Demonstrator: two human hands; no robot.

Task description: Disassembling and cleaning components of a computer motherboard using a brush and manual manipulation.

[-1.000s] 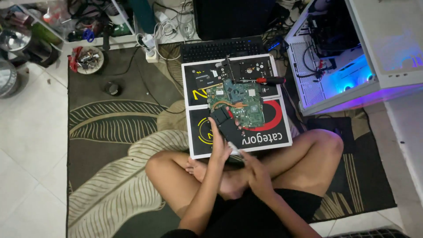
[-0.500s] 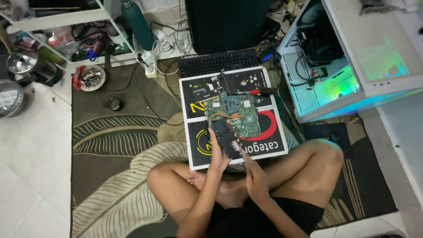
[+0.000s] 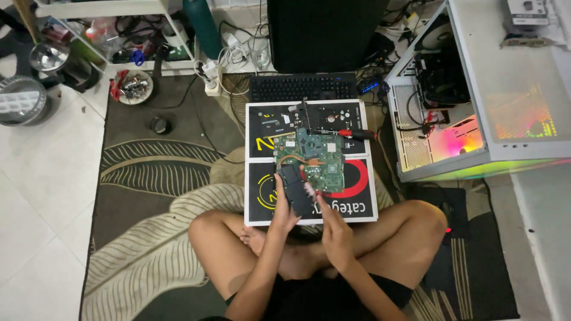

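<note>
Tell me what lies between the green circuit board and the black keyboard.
In the head view, a red-handled screwdriver and a few small loose parts lie on the black mat between the green circuit board and the black keyboard.

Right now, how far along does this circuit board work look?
Done: the green circuit board lies bare on the black mat, a screwdriver set aside. In hand: the left hand grips the black fan; the right hand works beside it. Left: fan and board remain together.

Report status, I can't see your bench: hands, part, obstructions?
Left hand gripping black rectangular fan module. Right hand brushing it. Green circuit board alongside; red-handled screwdriver clear.
</note>
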